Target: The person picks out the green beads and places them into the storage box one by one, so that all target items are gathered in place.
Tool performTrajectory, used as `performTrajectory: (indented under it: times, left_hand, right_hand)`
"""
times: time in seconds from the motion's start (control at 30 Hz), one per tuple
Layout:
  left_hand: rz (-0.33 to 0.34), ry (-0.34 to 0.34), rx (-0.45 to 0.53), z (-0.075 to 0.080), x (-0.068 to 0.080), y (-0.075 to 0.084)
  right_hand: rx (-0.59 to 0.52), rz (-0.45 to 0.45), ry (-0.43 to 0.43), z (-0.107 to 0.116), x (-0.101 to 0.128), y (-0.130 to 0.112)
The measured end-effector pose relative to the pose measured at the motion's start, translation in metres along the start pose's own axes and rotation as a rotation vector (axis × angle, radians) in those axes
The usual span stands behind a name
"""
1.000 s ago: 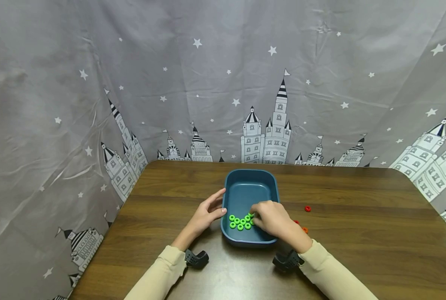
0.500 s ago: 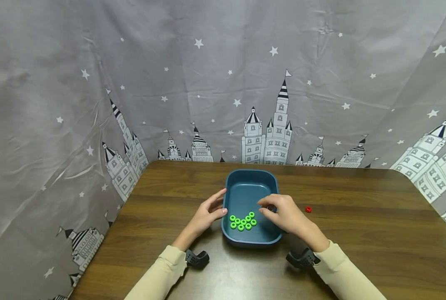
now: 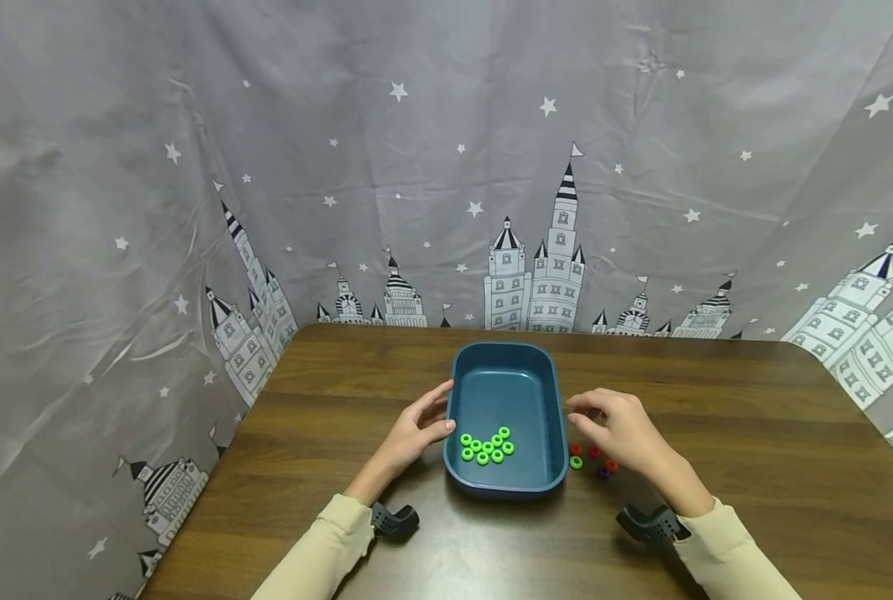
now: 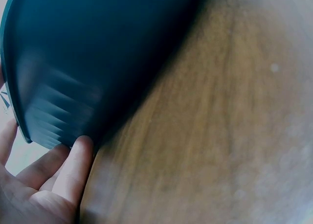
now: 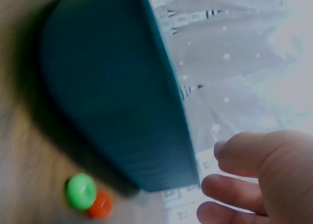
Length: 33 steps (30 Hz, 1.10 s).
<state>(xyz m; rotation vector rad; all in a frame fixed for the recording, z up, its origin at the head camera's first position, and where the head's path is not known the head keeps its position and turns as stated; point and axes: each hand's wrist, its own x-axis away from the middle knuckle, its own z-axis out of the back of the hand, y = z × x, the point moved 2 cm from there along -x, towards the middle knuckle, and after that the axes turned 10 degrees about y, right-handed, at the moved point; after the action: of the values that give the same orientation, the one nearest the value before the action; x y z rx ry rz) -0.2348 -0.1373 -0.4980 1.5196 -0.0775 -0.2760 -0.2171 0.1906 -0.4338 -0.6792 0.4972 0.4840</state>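
Note:
A dark blue tray [image 3: 503,360] stands mid-table with several green rings [image 3: 486,447] clustered in its near left corner. My left hand [image 3: 433,410] rests with straight fingers against the tray's left wall; the left wrist view shows the fingers [image 4: 73,165] touching the tray [image 4: 88,53]. My right hand [image 3: 589,414] hovers just right of the tray with relaxed fingers [image 5: 249,155], holding nothing. Below it on the table lie a green ring [image 3: 576,462], red rings [image 3: 593,452], an orange ring [image 3: 611,465] and a dark one [image 3: 603,472]. In the right wrist view a green ring [image 5: 81,190] lies beside the tray [image 5: 112,97].
The wooden table [image 3: 754,433] ends at a grey curtain [image 3: 446,167] with castles and stars, which hangs close behind and to both sides. Black wrist mounts [image 3: 394,518] sit at both cuffs near the front edge.
My right hand has left the tray and moved right, out over the loose rings on the table. The left hand and the green rings in the tray have stayed put.

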Motion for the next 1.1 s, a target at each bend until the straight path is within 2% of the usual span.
performTrajectory:
  times: [0.23,0.5,1.1]
  left_hand:
    - [-0.007,0.002,-0.007,0.000,-0.001,-0.002]
    - [0.004,0.007,-0.014,0.000,0.000,-0.001]
    - [0.000,-0.003,-0.007,0.000,-0.001,-0.002]
  right_hand:
    - [0.038,0.006,-0.037,0.006,0.017,0.013]
    - [0.041,0.008,-0.117,0.003,0.031,0.020]
    - [0.029,0.020,-0.260,-0.011,0.037,0.016]
